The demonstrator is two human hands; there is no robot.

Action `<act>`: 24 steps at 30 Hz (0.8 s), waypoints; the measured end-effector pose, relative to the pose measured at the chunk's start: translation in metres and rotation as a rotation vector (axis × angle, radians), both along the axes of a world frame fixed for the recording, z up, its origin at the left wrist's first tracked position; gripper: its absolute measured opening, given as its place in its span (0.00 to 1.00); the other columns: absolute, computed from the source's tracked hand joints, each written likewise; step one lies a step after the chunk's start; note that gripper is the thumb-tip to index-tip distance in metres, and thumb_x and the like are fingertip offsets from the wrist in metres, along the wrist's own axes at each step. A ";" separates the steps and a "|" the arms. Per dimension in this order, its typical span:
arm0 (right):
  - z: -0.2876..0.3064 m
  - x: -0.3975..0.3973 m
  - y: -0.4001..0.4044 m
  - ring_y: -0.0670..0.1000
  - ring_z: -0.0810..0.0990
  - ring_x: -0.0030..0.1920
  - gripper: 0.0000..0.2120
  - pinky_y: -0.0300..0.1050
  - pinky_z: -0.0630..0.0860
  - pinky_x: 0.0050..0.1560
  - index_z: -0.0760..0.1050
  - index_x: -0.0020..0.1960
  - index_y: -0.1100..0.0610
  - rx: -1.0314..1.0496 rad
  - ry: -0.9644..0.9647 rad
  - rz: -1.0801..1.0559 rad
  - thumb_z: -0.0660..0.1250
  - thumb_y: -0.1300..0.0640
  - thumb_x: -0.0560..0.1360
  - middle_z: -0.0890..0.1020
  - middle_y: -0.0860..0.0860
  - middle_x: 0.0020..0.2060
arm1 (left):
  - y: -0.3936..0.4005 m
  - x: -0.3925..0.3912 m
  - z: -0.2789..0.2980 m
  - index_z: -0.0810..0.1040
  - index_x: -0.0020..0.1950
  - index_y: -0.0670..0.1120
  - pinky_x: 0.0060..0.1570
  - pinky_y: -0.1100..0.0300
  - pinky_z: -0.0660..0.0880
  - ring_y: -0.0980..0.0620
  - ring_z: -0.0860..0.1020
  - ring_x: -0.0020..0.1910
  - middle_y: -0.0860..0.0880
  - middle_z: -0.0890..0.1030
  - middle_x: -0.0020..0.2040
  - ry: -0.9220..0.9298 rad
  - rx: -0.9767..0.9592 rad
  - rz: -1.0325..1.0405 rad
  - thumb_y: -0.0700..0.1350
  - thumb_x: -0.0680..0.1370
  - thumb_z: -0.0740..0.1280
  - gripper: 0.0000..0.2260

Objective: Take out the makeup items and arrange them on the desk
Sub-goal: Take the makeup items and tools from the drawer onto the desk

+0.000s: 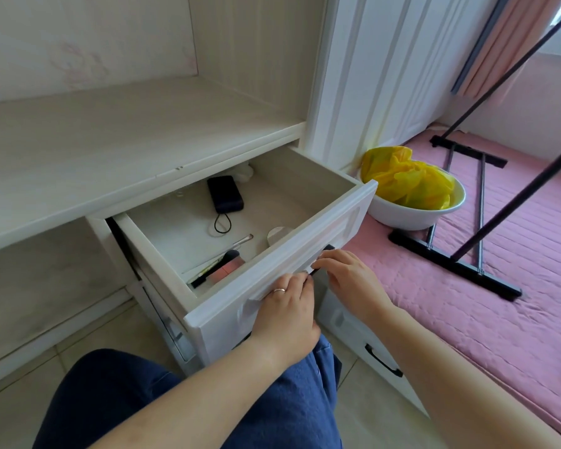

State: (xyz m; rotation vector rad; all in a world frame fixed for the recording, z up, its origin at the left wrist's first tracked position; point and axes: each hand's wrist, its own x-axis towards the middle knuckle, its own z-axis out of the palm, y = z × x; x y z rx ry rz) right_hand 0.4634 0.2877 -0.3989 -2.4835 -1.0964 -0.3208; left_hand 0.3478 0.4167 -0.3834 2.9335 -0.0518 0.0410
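The white drawer (pixel 272 264) under the desk top (pixel 110 150) stands pulled out. Inside lie a black-handled makeup brush (pixel 217 265), a pink blush palette (pixel 229 269), a thin silver-tipped brush (pixel 242 240) and a round pale compact (pixel 279 234) half hidden by the drawer front. At the back are a black power bank (pixel 224 193) and a black hair tie (pixel 222 223). My left hand (pixel 285 309) and my right hand (pixel 347 280) both curl their fingers on the black drawer handle (pixel 326 249), which is mostly covered.
A white basin (pixel 412 215) with a yellow plastic bag (pixel 408 179) stands right of the drawer on a pink mat (pixel 467 303). A black rack's base (pixel 457 264) and poles cross that mat. A lower drawer (pixel 370 348) sits beneath. My blue-clad knee (pixel 143 400) is below.
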 end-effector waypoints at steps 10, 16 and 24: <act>0.030 -0.006 -0.005 0.51 0.73 0.51 0.12 0.46 0.78 0.48 0.76 0.52 0.57 0.127 -0.302 0.051 0.70 0.63 0.69 0.79 0.54 0.48 | 0.004 -0.029 0.054 0.75 0.65 0.43 0.60 0.54 0.74 0.46 0.74 0.65 0.46 0.78 0.63 -0.205 0.150 -0.183 0.57 0.68 0.70 0.29; 0.055 -0.008 0.025 0.55 0.74 0.62 0.17 0.50 0.72 0.62 0.75 0.62 0.55 0.091 -0.320 0.151 0.65 0.60 0.73 0.76 0.55 0.61 | 0.044 -0.053 0.076 0.76 0.64 0.42 0.59 0.47 0.75 0.42 0.76 0.64 0.43 0.77 0.64 -0.223 0.226 0.013 0.59 0.66 0.70 0.32; 0.051 -0.007 0.032 0.52 0.78 0.60 0.23 0.62 0.71 0.63 0.74 0.63 0.51 -0.074 -0.314 0.260 0.66 0.64 0.70 0.80 0.50 0.58 | 0.078 -0.057 0.081 0.55 0.76 0.50 0.75 0.46 0.47 0.51 0.61 0.74 0.52 0.68 0.73 -0.023 0.149 0.176 0.59 0.79 0.56 0.29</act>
